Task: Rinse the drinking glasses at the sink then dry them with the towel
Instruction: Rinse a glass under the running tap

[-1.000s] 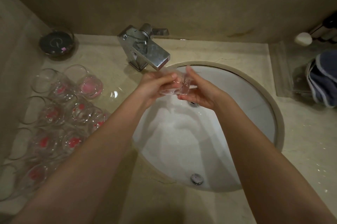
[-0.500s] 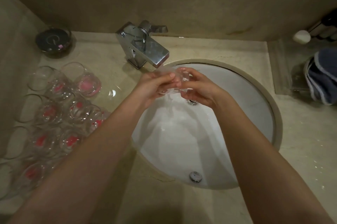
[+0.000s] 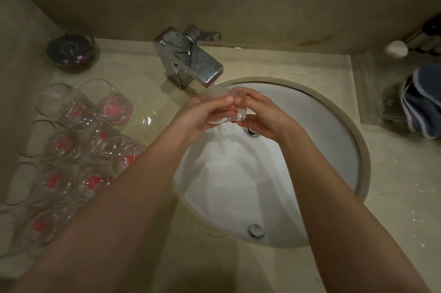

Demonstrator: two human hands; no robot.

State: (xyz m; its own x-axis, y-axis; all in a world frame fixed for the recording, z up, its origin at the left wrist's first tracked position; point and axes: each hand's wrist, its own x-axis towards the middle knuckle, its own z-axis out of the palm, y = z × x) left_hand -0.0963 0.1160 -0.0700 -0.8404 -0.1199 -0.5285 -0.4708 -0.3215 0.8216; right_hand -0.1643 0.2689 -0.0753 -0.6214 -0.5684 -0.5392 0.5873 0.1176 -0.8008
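- Faucet (image 3: 188, 58): polished chrome metal, mirror-glossy, at 12 o'clock of the basin.
- Basin (image 3: 310, 130): smooth glossy white ceramic.
- Worktop (image 3: 405, 197): beige veined stone, faint sheen.
- Drinking glasses (image 3: 78, 144) at 9 o'clock: clear shiny glass, red prints.
- Towel (image 3: 424, 106) at 3 o'clock: soft matt blue cloth.

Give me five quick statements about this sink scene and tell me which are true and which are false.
1. Both hands hold one glass under the faucet. True: left hand, right hand.
2. The other glasses lie left of the sink. True.
3. The towel is draped over the faucet. False: it lies on the counter at far right.
4. The held glass rests on the basin floor. False: it is held up near the spout.
5. A dark bowl sits at the counter's back left. True.
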